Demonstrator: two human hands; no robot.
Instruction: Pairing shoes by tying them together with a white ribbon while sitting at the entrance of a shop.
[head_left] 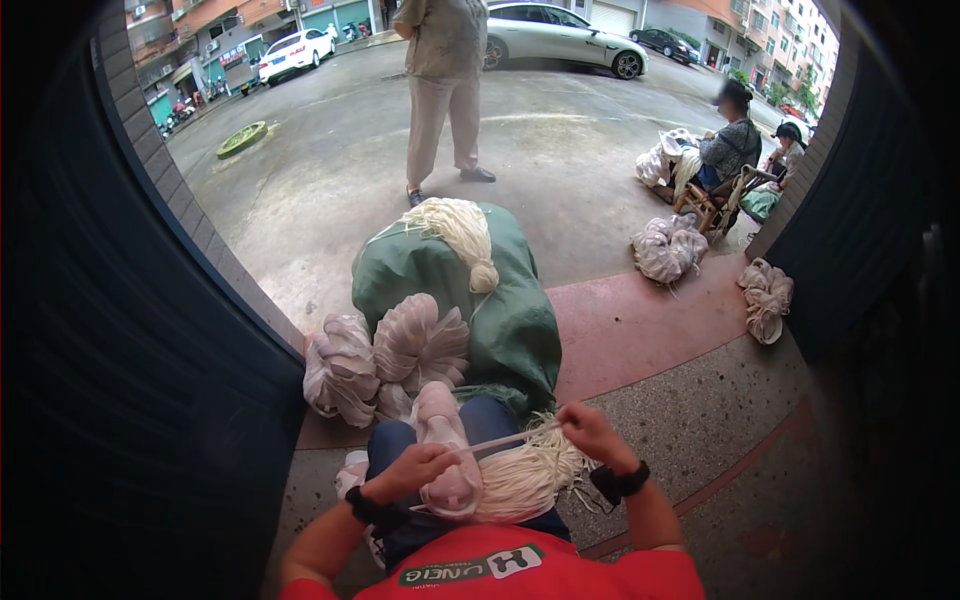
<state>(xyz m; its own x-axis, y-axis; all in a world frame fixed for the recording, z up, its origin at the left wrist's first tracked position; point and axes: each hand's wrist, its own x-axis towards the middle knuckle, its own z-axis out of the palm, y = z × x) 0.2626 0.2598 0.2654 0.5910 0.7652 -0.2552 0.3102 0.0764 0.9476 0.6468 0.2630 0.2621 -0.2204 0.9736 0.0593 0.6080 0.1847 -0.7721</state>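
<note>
Red shirt fabric [520,575] fills the lower edge, and from it two forearms rise, each with one dark wristband. On the person's lap lie one pale pink mesh piece [445,455] and one loose bundle of cream strings [530,475], touching each other. One single cream strip [505,438] runs taut between the two hands, just above the lap. Left hand [415,470] has its fingers curled together and pinched on the strip's left end, resting against the mesh piece. Right hand [590,428] has its fingers closed on the strip's right end, above the string bundle. Just ahead of the knees stands one large green sack [515,320], with one hank of cream strings [460,232] draped over its top. Three fanned pink mesh bundles [385,355] lean against the sack's left side. Farther off on the floor sit two more mesh heaps [668,247], well apart. One person stands on the concrete [440,90], and two sit at the right [735,145]. Two cars are parked beyond [560,35].
</note>
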